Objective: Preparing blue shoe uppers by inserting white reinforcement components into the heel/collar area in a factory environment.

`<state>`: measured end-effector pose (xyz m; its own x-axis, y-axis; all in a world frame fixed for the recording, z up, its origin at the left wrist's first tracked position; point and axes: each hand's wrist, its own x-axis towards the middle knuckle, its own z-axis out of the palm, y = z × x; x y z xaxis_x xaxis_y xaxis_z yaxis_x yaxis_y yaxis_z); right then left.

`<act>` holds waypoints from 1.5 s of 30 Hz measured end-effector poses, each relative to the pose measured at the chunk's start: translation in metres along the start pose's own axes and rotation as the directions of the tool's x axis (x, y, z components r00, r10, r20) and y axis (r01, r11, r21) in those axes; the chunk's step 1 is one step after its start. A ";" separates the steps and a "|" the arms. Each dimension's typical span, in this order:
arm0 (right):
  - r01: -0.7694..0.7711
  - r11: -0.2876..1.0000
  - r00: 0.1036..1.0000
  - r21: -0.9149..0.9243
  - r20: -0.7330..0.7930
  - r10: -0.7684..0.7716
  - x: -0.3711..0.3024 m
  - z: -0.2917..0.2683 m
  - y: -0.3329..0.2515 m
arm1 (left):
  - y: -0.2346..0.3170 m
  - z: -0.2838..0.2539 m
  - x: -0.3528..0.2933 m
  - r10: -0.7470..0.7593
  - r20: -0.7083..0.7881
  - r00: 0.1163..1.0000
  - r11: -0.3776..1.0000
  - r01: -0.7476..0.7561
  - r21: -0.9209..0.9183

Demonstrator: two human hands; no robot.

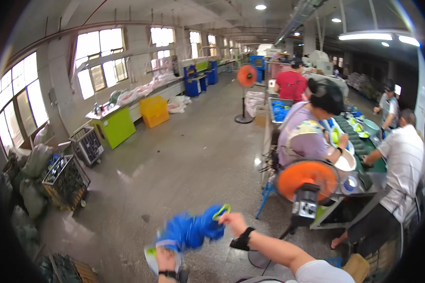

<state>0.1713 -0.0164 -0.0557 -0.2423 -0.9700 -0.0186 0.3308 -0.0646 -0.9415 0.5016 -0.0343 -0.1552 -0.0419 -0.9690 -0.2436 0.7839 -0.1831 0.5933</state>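
Note:
A blurred, bunched length of shiny blue fabric (189, 230) stretches between my two hands above the floor. My right hand (234, 223), with a black band at the wrist, is closed on its right end, where a yellow-green loop (223, 212) sticks up. At the lower left end my left hand (165, 259) is closed on it, next to a curved white and green part (152, 258). Whether that part is joined to the fabric I cannot tell. The left fingers are partly hidden and smeared by motion.
Close on my right stands an orange fan (307, 181). Beyond it, several people work along a green conveyor table (380, 165). Another fan (246, 75) stands farther off. Wheeled crates (66, 181) and sacks line the left; a yellow bin (154, 111) adjoins a green cabinet (114, 126).

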 end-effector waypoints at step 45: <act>0.728 0.615 0.656 0.301 -0.567 -0.499 0.645 -0.268 -0.157 | -0.355 0.793 0.774 -0.598 0.800 0.040 0.757 0.356 0.548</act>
<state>-0.2815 -0.5695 -0.0096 -0.8408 -0.4711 0.2666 0.3020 -0.8169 -0.4914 -0.3001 -0.8509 0.0543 -0.9665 -0.0618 0.2491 0.2385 -0.5744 0.7831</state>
